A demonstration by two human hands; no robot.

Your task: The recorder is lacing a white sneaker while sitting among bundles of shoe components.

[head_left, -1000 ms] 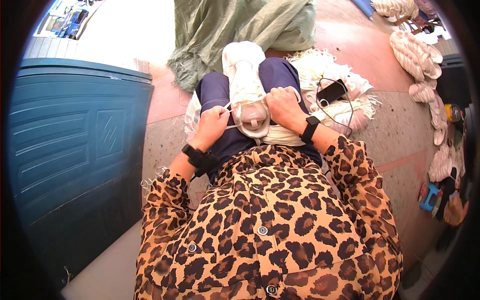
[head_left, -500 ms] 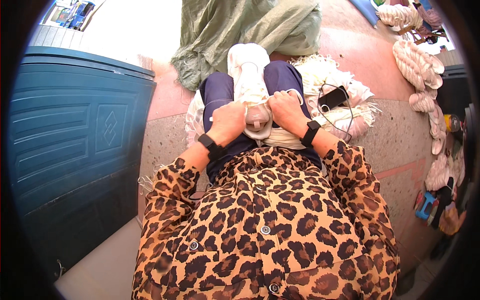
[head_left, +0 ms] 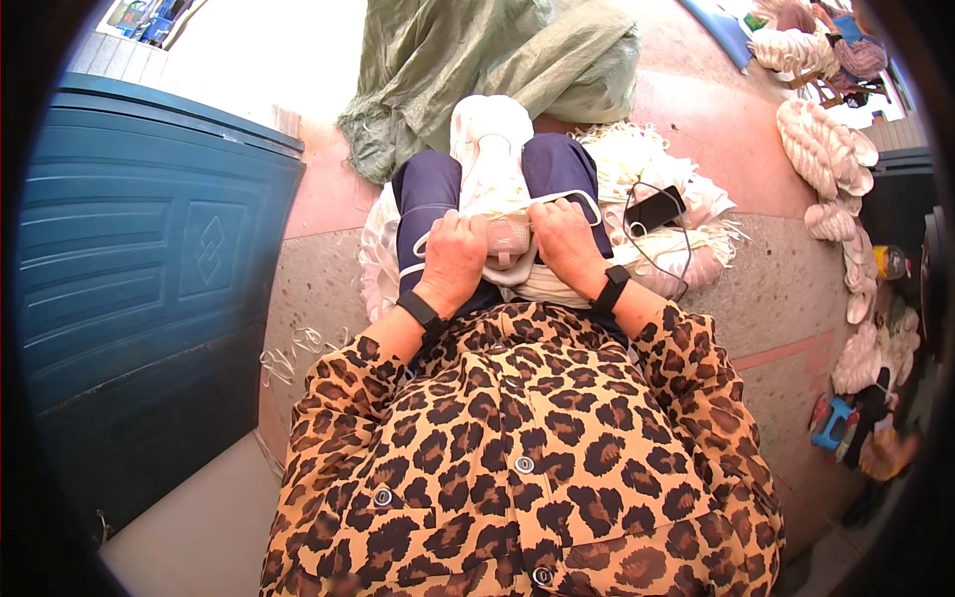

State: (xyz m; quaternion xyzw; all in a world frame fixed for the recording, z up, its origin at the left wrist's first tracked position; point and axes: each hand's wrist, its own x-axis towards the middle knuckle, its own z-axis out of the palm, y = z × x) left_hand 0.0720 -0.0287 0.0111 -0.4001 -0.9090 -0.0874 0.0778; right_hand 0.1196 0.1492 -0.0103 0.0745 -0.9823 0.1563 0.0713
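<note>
Between my knees rests a bundle of pale shoe uppers (head_left: 507,239), nested in a row that runs away from me. My left hand (head_left: 456,257) is closed at its left side, and my right hand (head_left: 567,241) is closed at its right side. Both fists grip a white cord (head_left: 577,195) drawn across the bundle. One end loops over my right thigh from the right fist; another short piece sticks out beside the left fist. My fingers hide where the cord crosses.
White uppers with loose laces (head_left: 637,149) lie by my right leg, under a black phone (head_left: 657,207) with a cable. A green sack (head_left: 487,60) lies ahead. A blue door panel (head_left: 149,229) stands left. Twisted bundles (head_left: 824,139) line the right.
Both fists stay closed on the cord at the bundle. The cord's loop over my right thigh shows more widely now. The view has shifted slightly.
</note>
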